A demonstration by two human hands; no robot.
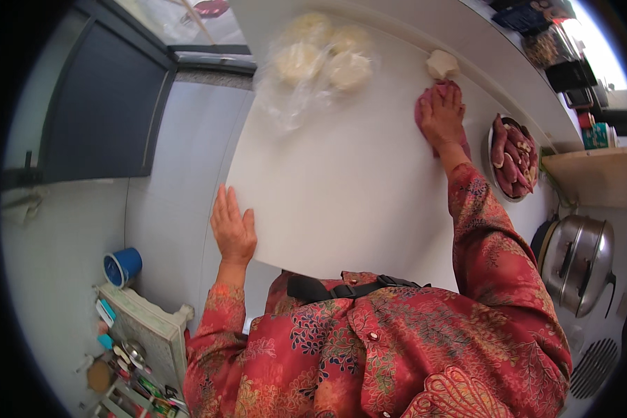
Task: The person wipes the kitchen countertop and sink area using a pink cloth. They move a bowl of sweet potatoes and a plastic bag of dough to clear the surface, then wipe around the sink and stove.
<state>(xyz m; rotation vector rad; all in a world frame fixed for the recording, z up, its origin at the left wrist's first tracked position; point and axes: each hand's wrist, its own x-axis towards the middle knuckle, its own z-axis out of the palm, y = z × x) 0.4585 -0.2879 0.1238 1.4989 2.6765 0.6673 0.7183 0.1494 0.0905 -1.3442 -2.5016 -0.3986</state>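
My right hand (443, 116) lies palm down on a pink cloth (426, 130) near the right side of the white tabletop (334, 183). The cloth bunches out around the fingers and under the wrist. Just beyond the fingertips sits a small whitish lobed object (442, 64), whose kind I cannot tell. My left hand (233, 224) is at the left edge of the tabletop, thumb apart from the fingers, holding nothing. Whether it touches the edge is unclear. At the far side, a clear plastic bag (292, 112) holds several pale round cakes, perhaps bread or dough (349, 70).
A bowl (491, 162) of purple-skinned sweet potatoes (514, 154) stands right of my forearm. Farther right is a lidded metal pan (580, 264). A ledge with jars (546, 49) runs along the upper right. Left are a dark door (107, 99) and a blue bucket (125, 265).
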